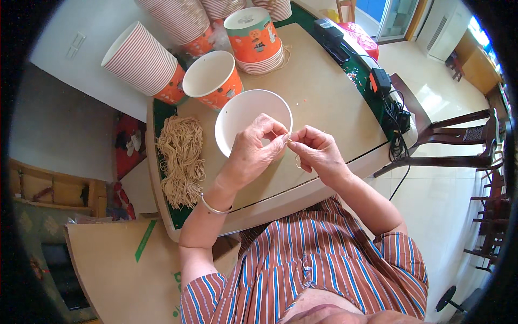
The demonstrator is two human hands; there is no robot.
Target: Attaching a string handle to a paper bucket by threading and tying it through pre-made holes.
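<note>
Pinching thin string [297,161] in left hand [252,147] and right hand [322,155] near white tub [241,117], centre of frame; best held close and steady

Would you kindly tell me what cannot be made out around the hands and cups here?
- Head view: thin strand, where pinched: hidden by left hand and right hand.
- Head view: nearest cup, near rim: partly hidden by left hand.
- Head view: rear cup stacks: cut off by upper edge.
</note>
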